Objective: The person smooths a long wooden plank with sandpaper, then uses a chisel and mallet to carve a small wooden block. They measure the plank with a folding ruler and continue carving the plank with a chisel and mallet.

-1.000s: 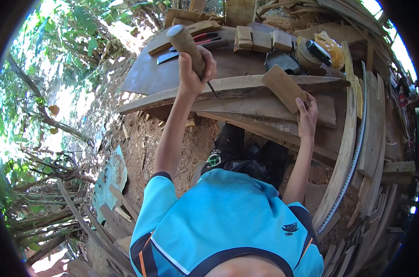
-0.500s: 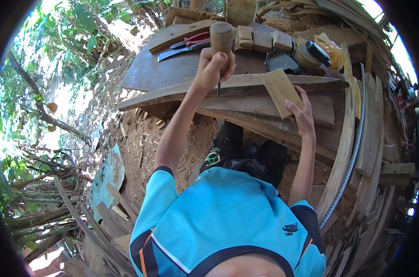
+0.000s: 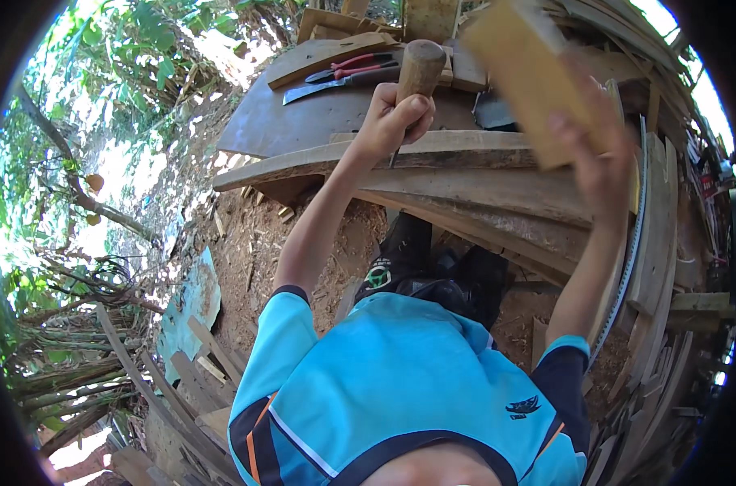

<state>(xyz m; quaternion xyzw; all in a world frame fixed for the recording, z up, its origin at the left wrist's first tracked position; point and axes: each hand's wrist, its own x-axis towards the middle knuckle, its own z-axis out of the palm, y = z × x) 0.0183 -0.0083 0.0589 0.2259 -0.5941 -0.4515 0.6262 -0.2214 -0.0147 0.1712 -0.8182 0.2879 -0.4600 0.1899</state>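
The left hand (image 3: 394, 121) grips a chisel (image 3: 422, 69) by its thick wooden handle, fingers wrapped around it and pressed closed. The chisel stands nearly upright, its thin metal shaft pointing down at a long curved plank (image 3: 465, 147) that runs across the near side of the table (image 3: 258, 121); whether the tip touches the wood, I cannot tell. The right hand (image 3: 601, 158) holds a flat rectangular wooden block (image 3: 538, 85) up to the right of the chisel, apart from it. Hand and block are blurred, but the fingers pinch the block at its lower right end.

Beyond the left hand, red-handled pliers (image 3: 358, 63) and a knife (image 3: 315, 91) with a broad blade lie side by side on the table, near a wooden board (image 3: 327, 58). Right of the chisel handle, a small wood piece (image 3: 467, 71) shows partly behind the block. At the right, a long toothed blade (image 3: 627, 275) runs beside more planks (image 3: 655, 227). Wood chips lie on the soil (image 3: 254, 251) below.
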